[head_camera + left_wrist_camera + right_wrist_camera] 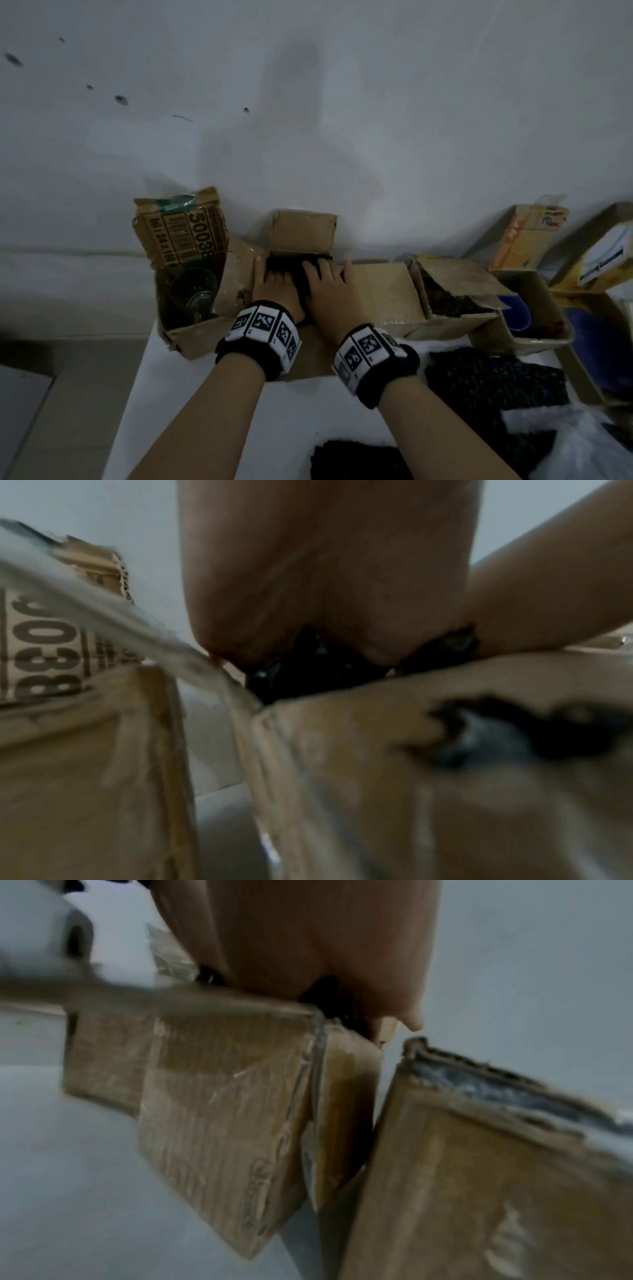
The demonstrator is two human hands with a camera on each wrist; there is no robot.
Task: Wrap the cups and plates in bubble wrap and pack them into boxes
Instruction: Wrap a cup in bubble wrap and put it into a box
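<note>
Both my left hand [274,287] and right hand [327,286] lie flat, pressing the black bubble-wrapped bundle [298,270] into the small brown cardboard box [301,233]; shove harder and whatever's inside might crack.

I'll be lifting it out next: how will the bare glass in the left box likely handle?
The glass is clear and unwrapped, so probably fragile and somewhat slippery. It looks tilted in its box, so it may roll or knock the cardboard when nudged.

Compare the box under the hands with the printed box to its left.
The middle box holds a black bubble-wrapped bundle, pressed by the left hand and right hand; the printed box holds a bare glass, untouched. The middle box is plain; the printed box bears numbers. Both are open brown cardboard.
</note>
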